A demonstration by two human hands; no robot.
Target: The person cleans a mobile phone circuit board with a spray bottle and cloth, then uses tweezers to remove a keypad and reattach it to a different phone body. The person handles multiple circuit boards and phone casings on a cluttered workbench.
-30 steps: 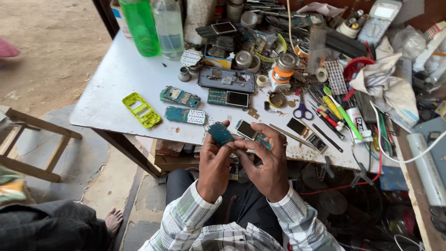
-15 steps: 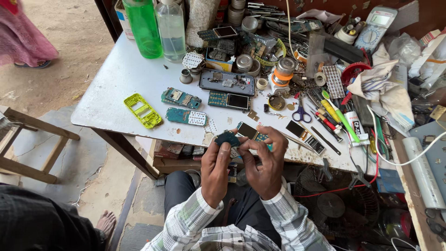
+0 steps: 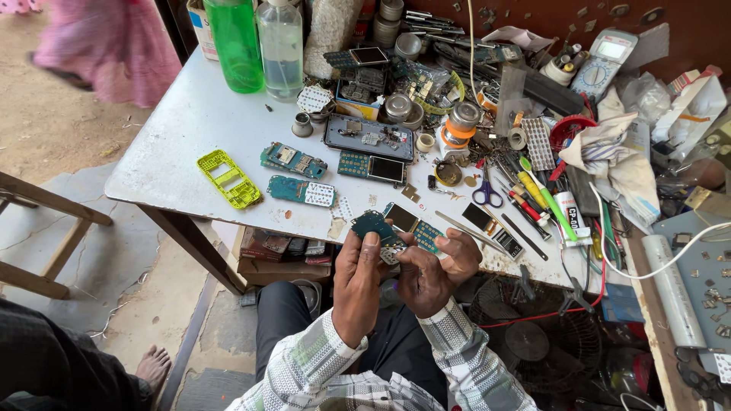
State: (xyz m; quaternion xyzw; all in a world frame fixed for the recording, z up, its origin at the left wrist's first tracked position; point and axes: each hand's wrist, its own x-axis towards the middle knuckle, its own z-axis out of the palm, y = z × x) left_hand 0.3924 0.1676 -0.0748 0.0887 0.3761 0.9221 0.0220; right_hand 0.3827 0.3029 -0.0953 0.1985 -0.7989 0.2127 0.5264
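**Two hands on a bare phone board at the counter's edge**

From the head view, we held a small teal circuit board (image 3: 373,225) in front of us, just over the near edge of the white counter (image 3: 190,129). Our left hand (image 3: 358,285) had its grip clamped on the board, thumb pressed up against it. Our right hand (image 3: 434,270) had its grip closed on a phone body with a dark screen and keypad (image 3: 415,226), touching the board's right side. Just beyond lay two more teal boards (image 3: 293,160) (image 3: 302,192) and a yellow-green phone frame (image 3: 228,179). Further back stood a green bottle (image 3: 234,44) and a clear bottle (image 3: 280,46). Blue-handled scissors (image 3: 486,194) lay to the right among pens and tools.
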